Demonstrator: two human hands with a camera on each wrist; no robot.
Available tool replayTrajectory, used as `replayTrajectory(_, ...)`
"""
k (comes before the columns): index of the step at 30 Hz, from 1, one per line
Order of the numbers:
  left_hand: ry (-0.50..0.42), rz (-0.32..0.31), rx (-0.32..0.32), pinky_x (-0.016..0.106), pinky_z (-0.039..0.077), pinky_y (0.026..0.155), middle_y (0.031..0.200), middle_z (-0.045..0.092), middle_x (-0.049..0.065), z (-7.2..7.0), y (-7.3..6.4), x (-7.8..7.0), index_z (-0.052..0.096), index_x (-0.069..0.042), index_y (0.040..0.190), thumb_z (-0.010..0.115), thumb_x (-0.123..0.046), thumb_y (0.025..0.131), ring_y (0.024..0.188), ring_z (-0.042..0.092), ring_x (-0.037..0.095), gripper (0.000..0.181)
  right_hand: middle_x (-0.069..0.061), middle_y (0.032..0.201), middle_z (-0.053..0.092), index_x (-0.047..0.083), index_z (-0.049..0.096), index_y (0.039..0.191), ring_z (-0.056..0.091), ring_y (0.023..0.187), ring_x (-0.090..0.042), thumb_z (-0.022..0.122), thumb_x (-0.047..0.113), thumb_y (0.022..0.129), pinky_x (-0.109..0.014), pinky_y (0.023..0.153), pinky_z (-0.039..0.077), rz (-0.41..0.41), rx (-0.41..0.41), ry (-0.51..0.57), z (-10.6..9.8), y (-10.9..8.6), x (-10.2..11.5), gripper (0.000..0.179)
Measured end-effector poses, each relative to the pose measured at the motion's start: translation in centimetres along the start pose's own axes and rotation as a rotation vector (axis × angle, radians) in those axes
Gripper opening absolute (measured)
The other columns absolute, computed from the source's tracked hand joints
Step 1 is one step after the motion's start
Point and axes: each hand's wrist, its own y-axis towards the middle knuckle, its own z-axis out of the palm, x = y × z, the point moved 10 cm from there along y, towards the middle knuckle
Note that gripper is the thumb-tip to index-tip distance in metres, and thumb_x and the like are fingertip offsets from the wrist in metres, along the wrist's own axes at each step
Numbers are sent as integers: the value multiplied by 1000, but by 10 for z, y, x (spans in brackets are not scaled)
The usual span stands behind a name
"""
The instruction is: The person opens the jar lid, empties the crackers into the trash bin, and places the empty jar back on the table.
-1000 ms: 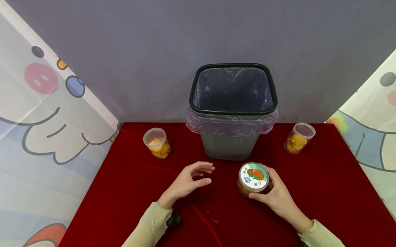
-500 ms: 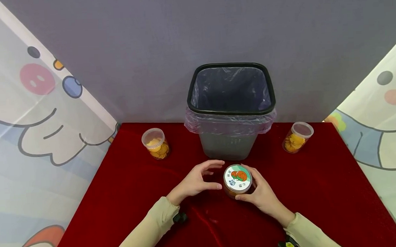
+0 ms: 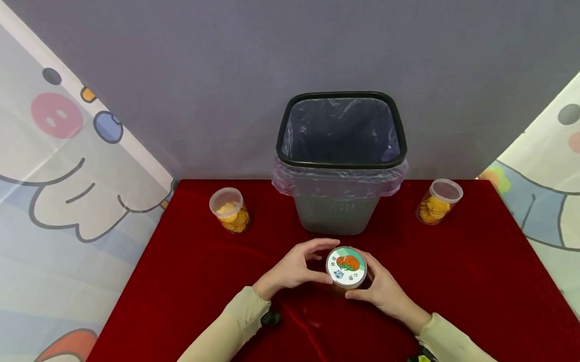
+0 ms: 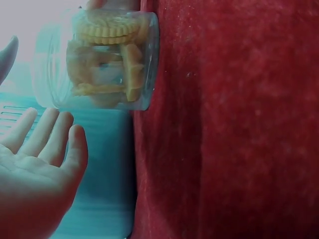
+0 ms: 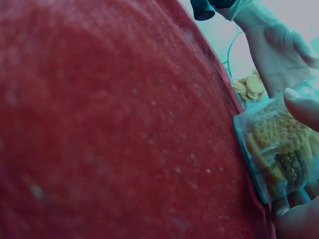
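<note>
Clearly, the right hand [image 3: 383, 289] grips the labelled biscuit jar [image 3: 346, 267] between thumb and fingers; the left hand [image 3: 295, 267], fingers spread, is just beside it, whether touching I cannot tell; the jar is upright between both hands, near the lined bin [image 3: 337, 216].

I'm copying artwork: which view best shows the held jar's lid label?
Head: the lid label faces the camera, its orange fruit drawing unobstructed. Both wrist views show the cookie jar side-on, without the drawing.

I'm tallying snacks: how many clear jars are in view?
3: the labelled jar in the right hand, another jar left of the bin, and a third jar right of it. Any behind the bin would be hidden.
</note>
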Motion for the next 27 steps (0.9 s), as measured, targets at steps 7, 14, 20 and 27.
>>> replayTrajectory(7, -84, 8, 63, 43, 43, 106, 150, 43, 21, 11, 7, 4, 41, 2, 149, 77, 5, 83, 130, 49, 33, 76, -10, 146, 48, 10, 39, 151, 45, 132, -12, 92, 17, 71, -14, 103, 36, 49, 40, -33, -1, 1, -5, 96)
replayTrajectory(14, -101, 37, 65, 35, 42, 107, 150, 48, 7, 16, 10, 6, 44, -9, 150, 82, 1, 80, 130, 51, 17, 80, -14, 151, 42, 7, 35, 153, 42, 137, -29, 91, 21, 73, -15, 102, 39, 83, 80, -12, 1, 2, -10, 99)
replayTrajectory(20, -164, 8, 103, 34, 39, 109, 144, 53, 0, 24, 14, 8, 40, -4, 151, 83, 5, 77, 128, 53, 15, 87, -12, 153, 41, 7, 34, 154, 41, 138, -29, 92, 24, 71, -14, 100, 39, 117, 72, -22, 0, 1, -12, 102)
replayTrajectory(27, -180, -22, 104, 32, 38, 110, 144, 53, -2, 27, 15, 14, 40, -6, 152, 85, 6, 74, 128, 52, 15, 91, -11, 154, 39, 8, 34, 155, 39, 139, -29, 91, 24, 71, -13, 101, 38, 108, 74, -7, 0, 1, -11, 103)
